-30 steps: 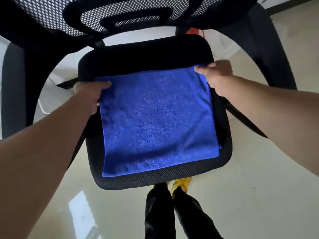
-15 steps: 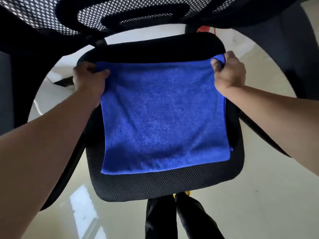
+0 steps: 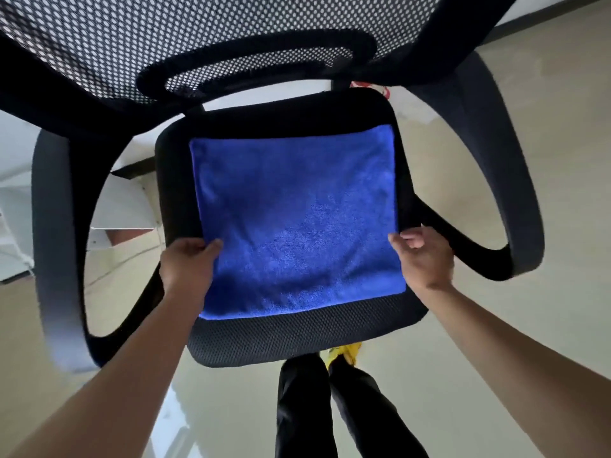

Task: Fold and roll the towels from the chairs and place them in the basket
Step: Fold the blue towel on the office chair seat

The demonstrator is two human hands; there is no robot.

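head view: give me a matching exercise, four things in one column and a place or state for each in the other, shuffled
Things
1. blue terry towel
2. left hand
3. right hand
4. black mesh chair backrest

Places or states
A. at the towel's right edge, fingers loosely curled
B. spread flat on the black chair seat
C. fills the top of the picture
D. at the towel's left edge, thumb on the cloth

Pairs: 1-B, 2-D, 3-A, 4-C
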